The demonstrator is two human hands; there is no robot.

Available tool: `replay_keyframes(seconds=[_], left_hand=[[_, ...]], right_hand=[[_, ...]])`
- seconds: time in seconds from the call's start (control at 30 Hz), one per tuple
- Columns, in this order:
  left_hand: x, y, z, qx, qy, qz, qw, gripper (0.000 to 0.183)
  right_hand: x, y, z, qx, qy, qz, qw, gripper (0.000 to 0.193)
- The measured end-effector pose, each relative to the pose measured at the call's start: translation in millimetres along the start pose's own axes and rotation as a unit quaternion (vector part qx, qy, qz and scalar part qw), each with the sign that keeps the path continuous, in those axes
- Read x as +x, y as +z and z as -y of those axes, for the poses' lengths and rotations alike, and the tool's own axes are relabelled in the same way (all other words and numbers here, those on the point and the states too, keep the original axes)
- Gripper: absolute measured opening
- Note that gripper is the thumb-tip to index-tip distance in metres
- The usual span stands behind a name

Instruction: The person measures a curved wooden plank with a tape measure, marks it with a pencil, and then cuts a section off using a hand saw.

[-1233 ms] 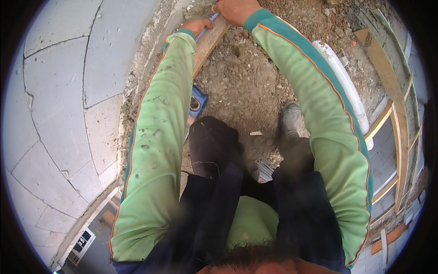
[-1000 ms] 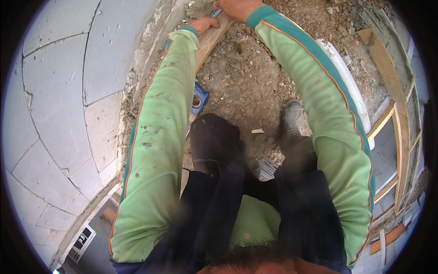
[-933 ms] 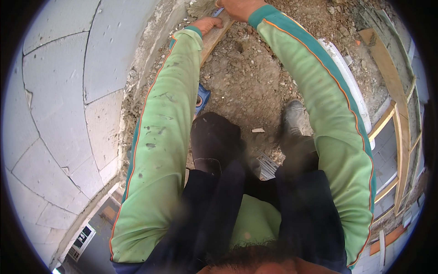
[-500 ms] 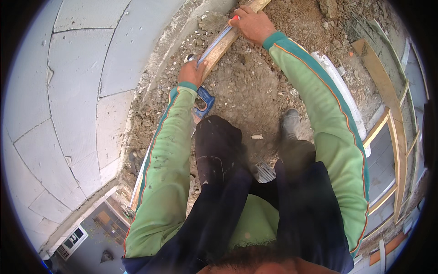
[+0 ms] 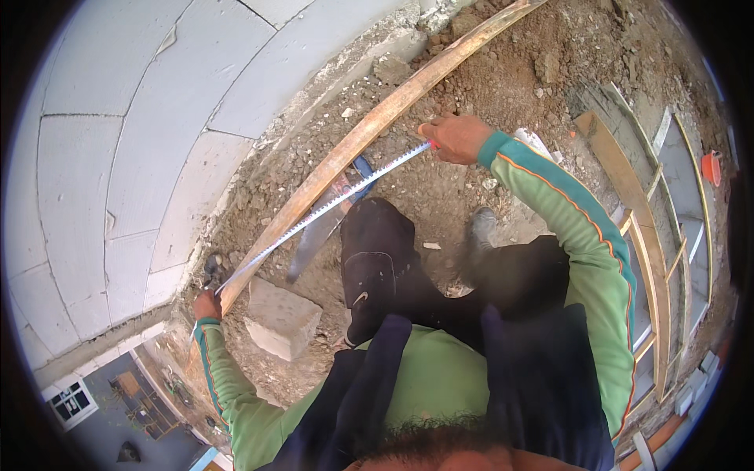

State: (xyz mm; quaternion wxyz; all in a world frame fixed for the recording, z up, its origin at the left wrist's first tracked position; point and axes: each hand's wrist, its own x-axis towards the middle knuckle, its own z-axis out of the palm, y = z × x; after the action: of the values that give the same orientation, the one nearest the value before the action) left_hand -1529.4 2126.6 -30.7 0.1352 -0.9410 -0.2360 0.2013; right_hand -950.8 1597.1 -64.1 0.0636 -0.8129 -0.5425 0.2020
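Note:
A pale measuring tape point(image 5: 345, 199) with dark marks stretches diagonally between my two hands. My left hand point(image 5: 207, 305) is closed on its lower left end, at the near end of a long wooden board point(image 5: 397, 102). My right hand point(image 5: 459, 140) pinches the other end, where a bit of red shows at the fingers. That end hangs apart from the board, to its right. Partly under the board lies a handsaw with a blue handle point(image 5: 364, 172), its blade point(image 5: 312, 245) pointing toward me. What sits inside my left fist is hidden.
A pale block point(image 5: 284, 319) rests on the dirt beside the board's near end. To the left runs a wall of large light blocks point(image 5: 149, 157). Wooden framing point(image 5: 650, 259) stands at the right, with an orange container point(image 5: 711, 168) beyond it. My boot point(image 5: 482, 228) is on the rubble.
My left hand has slid down and left along the board, drawing out more tape. My right hand has come off the board, toward me. The view has shifted, showing the block and saw blade.

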Motion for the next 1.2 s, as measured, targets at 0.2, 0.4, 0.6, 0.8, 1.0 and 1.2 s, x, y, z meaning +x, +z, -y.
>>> replay_keyframes(seconds=[0.2, 0.4, 0.6, 0.8, 1.0, 1.2], left_hand=[[-98.2, -36.4, 113.1, 0.058, -0.223, -0.092, 0.969, 0.027], [-81.0, -163.9, 16.2, 0.050, -0.118, -0.265, 0.956, 0.044], [-49.2, -217.5, -41.7, 0.009, -0.025, -0.220, 0.975, 0.041], [-44.9, -195.1, -15.4, -0.071, -0.056, -0.230, 0.969, 0.031], [-7.6, -212.2, -108.5, -0.029, 0.051, -0.197, 0.979, 0.034], [53.7, -195.2, -251.0, -0.087, 0.174, -0.103, 0.976, 0.035]], right_hand=[[-25.4, 0.8, 40.9, 0.057, 0.006, 0.048, 0.997, 0.062], [-31.7, -9.0, 111.8, 0.106, -0.010, -0.059, 0.993, 0.064], [-45.8, -14.5, 146.4, 0.141, 0.039, -0.189, 0.971, 0.073], [-46.4, -1.5, 119.8, 0.110, 0.131, -0.142, 0.975, 0.074], [-28.6, -2.1, 141.6, 0.135, 0.084, -0.129, 0.979, 0.073], [-15.4, -1.6, 168.5, 0.142, 0.051, -0.121, 0.981, 0.055]])
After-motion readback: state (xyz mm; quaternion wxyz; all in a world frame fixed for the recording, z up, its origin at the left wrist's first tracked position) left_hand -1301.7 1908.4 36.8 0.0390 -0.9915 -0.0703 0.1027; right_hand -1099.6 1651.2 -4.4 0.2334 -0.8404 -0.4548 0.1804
